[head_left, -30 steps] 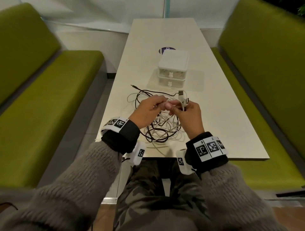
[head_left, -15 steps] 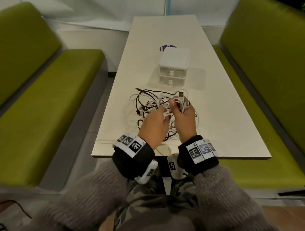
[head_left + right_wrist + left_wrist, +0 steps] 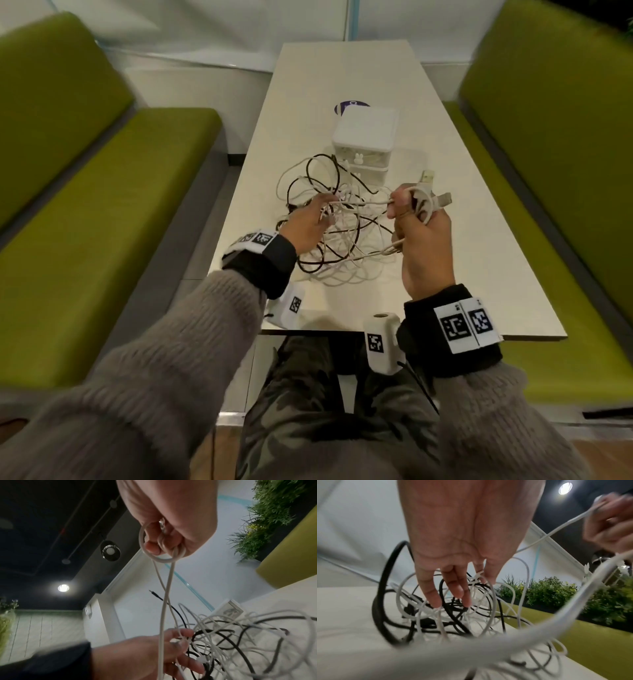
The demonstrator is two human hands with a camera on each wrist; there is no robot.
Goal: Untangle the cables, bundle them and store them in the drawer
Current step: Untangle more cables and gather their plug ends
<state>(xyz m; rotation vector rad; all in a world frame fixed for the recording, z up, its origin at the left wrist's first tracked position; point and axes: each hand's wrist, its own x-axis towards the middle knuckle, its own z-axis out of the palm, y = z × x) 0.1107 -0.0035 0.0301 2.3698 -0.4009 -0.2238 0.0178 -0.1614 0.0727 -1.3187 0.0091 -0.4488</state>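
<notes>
A tangle of white and black cables (image 3: 337,240) lies on the near half of the white table (image 3: 462,260). My right hand (image 3: 409,207) is raised above it and grips a small coil of white cable (image 3: 162,559); two USB plugs (image 3: 428,178) stick out past its fingers. A white strand (image 3: 359,202) runs taut from that hand to my left hand (image 3: 325,205). My left hand (image 3: 481,577) pinches this strand with its thumb and forefinger, its other fingers (image 3: 435,599) reaching straight down into the tangle (image 3: 453,615). The white two-drawer box (image 3: 364,137) stands behind the tangle, both drawers closed.
Green benches (image 3: 102,205) flank the table on both sides (image 3: 565,171). A dark round sticker (image 3: 349,104) shows behind the box. The table's near edge (image 3: 411,334) is just in front of my wrists. Plants (image 3: 556,591) stand beyond the right bench.
My hands, close together before, have moved apart. The right hand rose to the right with its coil, drawing a white strand taut. The left hand shifted left into the tangle.
</notes>
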